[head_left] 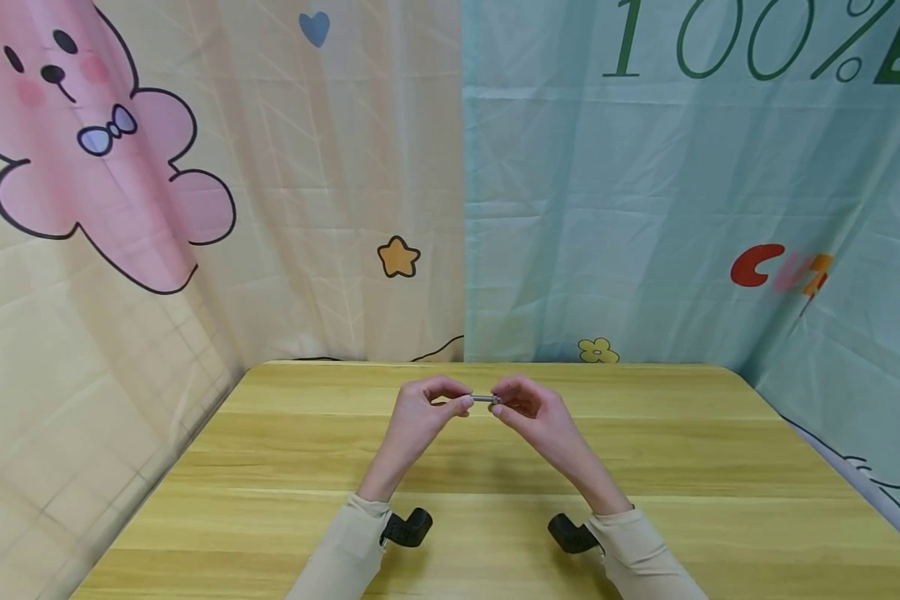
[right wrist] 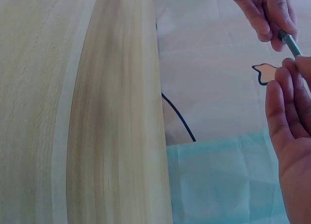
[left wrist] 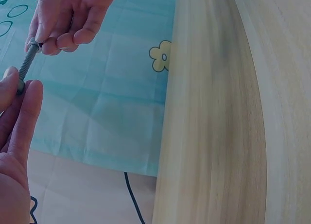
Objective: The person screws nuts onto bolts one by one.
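Observation:
A small grey metal bolt [head_left: 483, 398] is held level above the table, spanning the gap between both hands. My left hand [head_left: 420, 412] pinches its left end between thumb and fingers. At the other end, the thumb and fingers of my right hand [head_left: 543, 417] pinch a wider metal piece that looks like a nut [left wrist: 34, 43]. Threads show along the bolt's bare middle in the left wrist view. In the right wrist view, a thicker end of the bolt [right wrist: 291, 43] sits at the left fingertips. The fingertips partly hide both ends.
Beneath the hands is a wooden table [head_left: 270, 467]. Behind it hang a cream curtain [head_left: 307, 208] and a light blue curtain [head_left: 607, 208] with printed figures. Black wrist mounts [head_left: 408, 527] stick out from both sleeves above the table.

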`<state>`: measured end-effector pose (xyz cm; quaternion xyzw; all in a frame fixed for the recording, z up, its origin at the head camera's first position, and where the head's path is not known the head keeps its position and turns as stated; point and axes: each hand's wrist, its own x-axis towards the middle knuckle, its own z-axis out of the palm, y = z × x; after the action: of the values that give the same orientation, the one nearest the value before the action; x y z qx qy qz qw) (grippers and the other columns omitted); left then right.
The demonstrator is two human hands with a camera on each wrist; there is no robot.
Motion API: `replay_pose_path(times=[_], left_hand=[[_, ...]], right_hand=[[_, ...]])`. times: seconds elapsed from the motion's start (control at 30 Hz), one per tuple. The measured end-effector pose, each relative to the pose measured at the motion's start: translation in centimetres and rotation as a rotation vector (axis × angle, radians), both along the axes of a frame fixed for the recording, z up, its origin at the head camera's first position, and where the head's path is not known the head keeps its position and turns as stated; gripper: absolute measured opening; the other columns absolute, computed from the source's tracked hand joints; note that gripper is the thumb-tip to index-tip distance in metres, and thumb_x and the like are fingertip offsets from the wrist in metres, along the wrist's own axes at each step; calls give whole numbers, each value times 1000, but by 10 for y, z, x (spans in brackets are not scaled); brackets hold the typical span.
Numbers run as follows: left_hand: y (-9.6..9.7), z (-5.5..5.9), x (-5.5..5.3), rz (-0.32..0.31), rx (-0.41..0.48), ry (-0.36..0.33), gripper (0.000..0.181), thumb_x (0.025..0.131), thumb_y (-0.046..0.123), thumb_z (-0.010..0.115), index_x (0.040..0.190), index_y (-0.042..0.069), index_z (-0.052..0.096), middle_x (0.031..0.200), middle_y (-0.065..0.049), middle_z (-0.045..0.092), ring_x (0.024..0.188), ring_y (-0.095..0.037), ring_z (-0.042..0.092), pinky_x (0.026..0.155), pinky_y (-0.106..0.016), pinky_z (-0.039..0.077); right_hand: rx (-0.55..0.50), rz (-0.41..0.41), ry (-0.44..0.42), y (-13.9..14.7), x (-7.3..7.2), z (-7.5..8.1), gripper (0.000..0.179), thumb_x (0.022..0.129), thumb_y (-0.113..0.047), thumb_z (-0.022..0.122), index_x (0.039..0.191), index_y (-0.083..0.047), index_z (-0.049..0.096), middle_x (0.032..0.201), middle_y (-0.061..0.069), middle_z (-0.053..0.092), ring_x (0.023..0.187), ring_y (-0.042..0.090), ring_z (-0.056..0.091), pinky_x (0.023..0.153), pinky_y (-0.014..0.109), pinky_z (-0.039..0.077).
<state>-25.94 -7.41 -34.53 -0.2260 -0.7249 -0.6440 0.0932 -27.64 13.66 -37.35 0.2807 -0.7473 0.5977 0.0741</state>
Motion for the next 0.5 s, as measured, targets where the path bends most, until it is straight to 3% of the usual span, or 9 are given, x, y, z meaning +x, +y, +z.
replay_pose_path(times=[0.2,0.37,0.5], left_hand=[[1,-1,-1,6,5,-13,8,90,3,71,95,-3,73,88,-10,70,78,-27,67,76,-34,59],[1,-2,-1,-1,11,-21,7,90,4,71,95,-2,73,88,-9,70,79,-28,68,77,-36,59],[1,-2,-1,-5,-2,-14,8,91,4,71,95,-3,73,90,-11,70,80,-29,68,78,-38,59]], right_hand=[[18,-29,-40,-1,-1,-1,24,97,-22,65,109,-2,66,92,13,69,85,28,67,82,41,57],[58,-69,-42,-3,-1,-1,26,100,-31,59,96,-7,68,79,8,67,76,25,63,73,39,56],[47,-38,-82,-3,-2,0,30,104,-28,52,96,-3,66,82,12,67,78,30,64,72,36,57]])
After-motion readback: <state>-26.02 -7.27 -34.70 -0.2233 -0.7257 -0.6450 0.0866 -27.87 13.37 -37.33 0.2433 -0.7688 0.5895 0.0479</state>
